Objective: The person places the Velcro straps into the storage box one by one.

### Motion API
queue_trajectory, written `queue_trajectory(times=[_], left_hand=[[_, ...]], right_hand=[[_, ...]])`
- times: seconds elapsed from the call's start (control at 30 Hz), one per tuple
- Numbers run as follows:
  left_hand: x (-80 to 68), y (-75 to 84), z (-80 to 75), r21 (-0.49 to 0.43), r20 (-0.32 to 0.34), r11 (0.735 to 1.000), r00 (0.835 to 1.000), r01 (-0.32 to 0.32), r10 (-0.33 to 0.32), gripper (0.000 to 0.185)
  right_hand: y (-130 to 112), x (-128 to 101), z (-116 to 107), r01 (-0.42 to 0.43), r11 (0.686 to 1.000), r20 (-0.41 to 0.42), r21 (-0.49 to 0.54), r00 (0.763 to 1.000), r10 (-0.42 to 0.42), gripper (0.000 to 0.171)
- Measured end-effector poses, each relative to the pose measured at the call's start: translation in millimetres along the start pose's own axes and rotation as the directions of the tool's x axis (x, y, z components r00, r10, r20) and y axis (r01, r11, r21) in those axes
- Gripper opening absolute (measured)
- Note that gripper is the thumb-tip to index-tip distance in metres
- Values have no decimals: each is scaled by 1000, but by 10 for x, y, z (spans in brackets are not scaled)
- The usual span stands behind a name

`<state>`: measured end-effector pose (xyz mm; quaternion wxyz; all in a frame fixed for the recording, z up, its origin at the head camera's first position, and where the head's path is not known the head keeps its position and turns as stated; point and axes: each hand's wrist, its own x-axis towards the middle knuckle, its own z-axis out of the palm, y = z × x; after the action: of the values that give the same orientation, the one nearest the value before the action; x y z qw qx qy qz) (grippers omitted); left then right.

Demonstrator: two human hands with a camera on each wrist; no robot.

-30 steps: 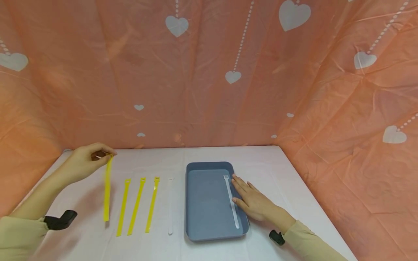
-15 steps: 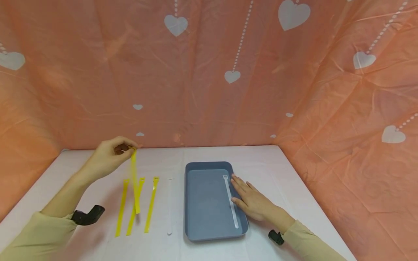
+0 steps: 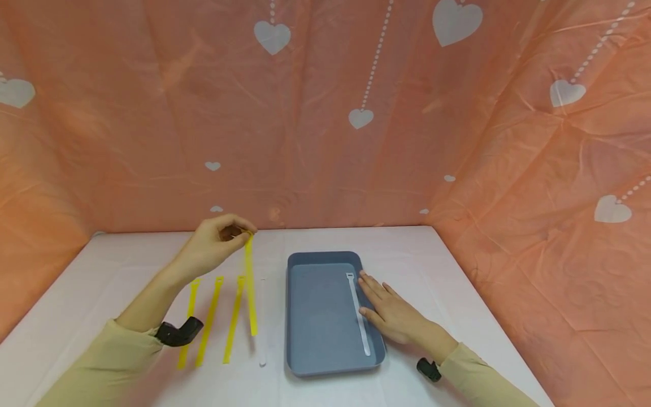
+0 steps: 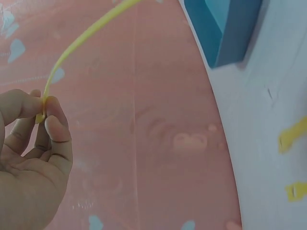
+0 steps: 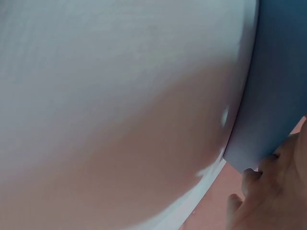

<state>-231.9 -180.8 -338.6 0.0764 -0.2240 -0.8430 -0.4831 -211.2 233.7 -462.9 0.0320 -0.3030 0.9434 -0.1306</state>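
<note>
My left hand (image 3: 216,246) pinches the top end of a yellow strap (image 3: 250,288) between thumb and fingers, and the strap hangs down above the table, just left of the blue tray (image 3: 315,367). The left wrist view shows the same pinch (image 4: 43,112) on the yellow strap (image 4: 81,38). My right hand (image 3: 389,308) lies flat with straight fingers on the tray's right rim, beside a white strap (image 3: 358,314) lying inside the tray. In the right wrist view the fingers (image 5: 268,191) rest against the blue tray (image 5: 273,96).
Three yellow straps (image 3: 211,319) and a white strap (image 3: 263,322) lie side by side on the white table (image 3: 458,294), left of the tray. Orange heart-patterned cloth (image 3: 325,113) walls in the table at the back and both sides.
My left hand has carried the hanging yellow strap rightwards, from the table's far left to just beside the tray. The right hand has stayed on the tray rim.
</note>
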Motion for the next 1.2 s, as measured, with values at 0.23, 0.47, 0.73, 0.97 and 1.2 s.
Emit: queue_trajectory(times=[0.23,0.47,0.73,0.97,1.2], left_hand=[[132,32,246,-95,45,995,999,10,-6,14],[220,50,498,-134,92,991,996,5,7,13],[321,102,861,-170,145,985,989,3,22,13],[422,74,1172,-171,142,985,988,-29,54,14],[531,-23,1402,-161,167,987,985,-7,34,14]], right_hand=[[11,-6,0,1,1000,2,-9,1000,-1,70],[6,-3,-5,10,1000,-7,-16,1000,-10,70],[14,3,2,4,1000,-3,-26,1000,-4,70],[8,8,-15,-4,1000,7,-18,1000,5,70],[8,8,-22,-27,999,30,-17,999,28,71]])
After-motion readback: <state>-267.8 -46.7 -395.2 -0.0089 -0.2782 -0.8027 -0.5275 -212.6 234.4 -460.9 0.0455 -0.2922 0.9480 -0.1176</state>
